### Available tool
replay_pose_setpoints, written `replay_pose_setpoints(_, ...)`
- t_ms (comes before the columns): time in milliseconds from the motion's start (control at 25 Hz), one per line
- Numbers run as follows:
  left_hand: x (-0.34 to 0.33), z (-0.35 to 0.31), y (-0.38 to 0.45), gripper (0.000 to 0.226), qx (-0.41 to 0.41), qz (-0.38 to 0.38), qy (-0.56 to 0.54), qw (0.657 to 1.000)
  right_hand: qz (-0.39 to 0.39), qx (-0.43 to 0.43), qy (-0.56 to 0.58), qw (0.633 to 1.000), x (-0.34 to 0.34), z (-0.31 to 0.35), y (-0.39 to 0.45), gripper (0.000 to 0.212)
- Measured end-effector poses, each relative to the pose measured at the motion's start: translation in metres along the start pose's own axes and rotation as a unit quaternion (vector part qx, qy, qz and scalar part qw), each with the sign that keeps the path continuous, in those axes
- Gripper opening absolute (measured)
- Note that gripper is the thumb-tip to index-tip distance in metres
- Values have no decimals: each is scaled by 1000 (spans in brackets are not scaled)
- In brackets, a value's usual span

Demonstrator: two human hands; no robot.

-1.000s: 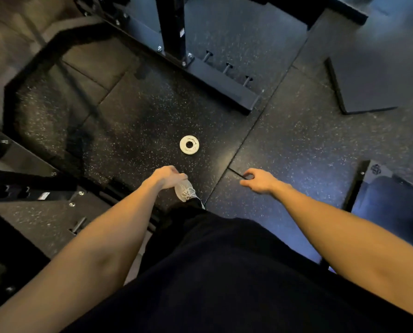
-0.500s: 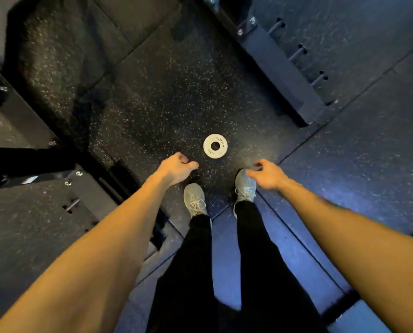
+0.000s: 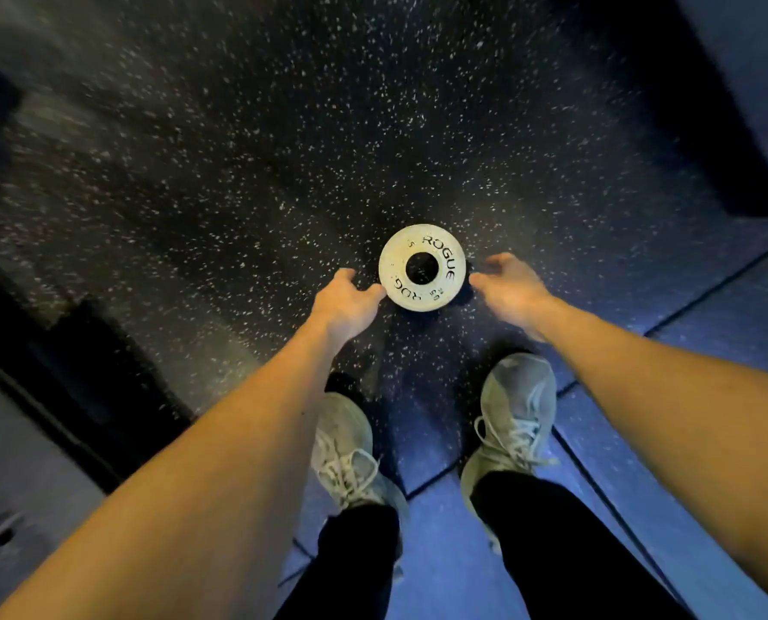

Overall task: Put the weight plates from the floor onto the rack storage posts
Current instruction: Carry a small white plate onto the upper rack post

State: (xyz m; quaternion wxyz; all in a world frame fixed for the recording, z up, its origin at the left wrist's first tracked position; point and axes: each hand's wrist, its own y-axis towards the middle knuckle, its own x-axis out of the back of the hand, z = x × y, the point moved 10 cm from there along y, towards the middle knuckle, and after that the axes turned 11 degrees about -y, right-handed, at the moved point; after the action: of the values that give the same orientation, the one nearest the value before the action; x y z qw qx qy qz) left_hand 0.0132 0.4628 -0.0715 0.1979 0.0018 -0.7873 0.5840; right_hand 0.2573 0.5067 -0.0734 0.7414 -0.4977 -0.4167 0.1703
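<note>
A small white weight plate (image 3: 421, 267) with black lettering and a dark centre hole lies flat on the black speckled rubber floor. My left hand (image 3: 345, 302) is at the plate's left edge, fingers curled and apart, its thumb touching or almost touching the rim. My right hand (image 3: 507, 284) is at the plate's right edge, fingers spread, a fingertip at the rim. Neither hand has hold of the plate. No storage posts are in view.
My two grey shoes (image 3: 344, 445) (image 3: 514, 418) stand just behind the plate. A dark rack base beam (image 3: 73, 387) runs along the left, and another dark beam (image 3: 704, 127) crosses the upper right. Floor mat seams run at the right.
I have bent down closer to the floor, so the plate looks much larger. Both hands have moved forward from near my feet to the plate's two sides. The rack pegs left the view.
</note>
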Motion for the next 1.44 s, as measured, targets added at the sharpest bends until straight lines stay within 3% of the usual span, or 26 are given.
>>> replay_pose_setpoints(200, -61, 5, 64, 64, -20, -16, -161, 987, -66, -15, 72, 995, -52, -7, 64, 43)
replay_pose_setpoints(360, -73, 22, 68, 54, 54, -86, -337, 936, -76, -77, 219, 970, -63, -20, 79, 43)
replay_pose_setpoints(520, -74, 24, 74, 32, 89, -46, -340, 935, -59, -69, 224, 970, -49, -12, 91, 38)
replay_pose_setpoints(680, -52, 15, 55, 16, 56, -26, -308, 949, -4, -60, 220, 974, -49, -9, 67, 36)
replay_pose_setpoints(960, 23, -21, -97, 13, 9, 11, -233, 972, 54, -27, 199, 978, -3, 6, -103, 29)
replay_pose_setpoints(1240, 112, -57, -323, 18, -35, 27, -266, 963, 75, 34, 219, 972, 97, 64, -332, 20)
replay_pose_setpoints(1440, 169, -52, -473, 21, -46, 34, -303, 951, 81, 121, 149, 978, 149, 98, -483, 21)
